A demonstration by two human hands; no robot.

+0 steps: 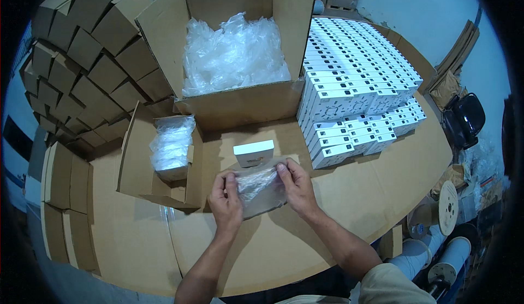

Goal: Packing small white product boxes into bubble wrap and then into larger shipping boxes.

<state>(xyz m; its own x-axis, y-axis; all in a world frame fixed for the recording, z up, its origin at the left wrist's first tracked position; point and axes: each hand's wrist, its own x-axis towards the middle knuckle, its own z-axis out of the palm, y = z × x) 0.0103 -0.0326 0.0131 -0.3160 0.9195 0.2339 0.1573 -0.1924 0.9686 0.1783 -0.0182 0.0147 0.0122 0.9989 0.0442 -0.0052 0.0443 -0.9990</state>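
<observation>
A clear plastic bag (261,186) is stretched between my two hands over the cardboard-covered table. My left hand (225,201) pinches its left edge, thumb on top. At its upper right corner my right hand (297,186) grips it between thumb and fingers. Just beyond the bag a small white box (254,154) stands on the table. To the left of it sits an open cardboard carton (194,181) holding a row of plastic-wrapped packs (173,143). Behind, a large open carton (240,104) is heaped with loose clear plastic bags (234,58).
Many white boxes (355,96) are stacked in rows at the right. Brown cartons (93,69) pile up at the far left, with more cartons (65,195) along the left edge. Off the table's right side are white spools (448,208) and a black chair (464,119).
</observation>
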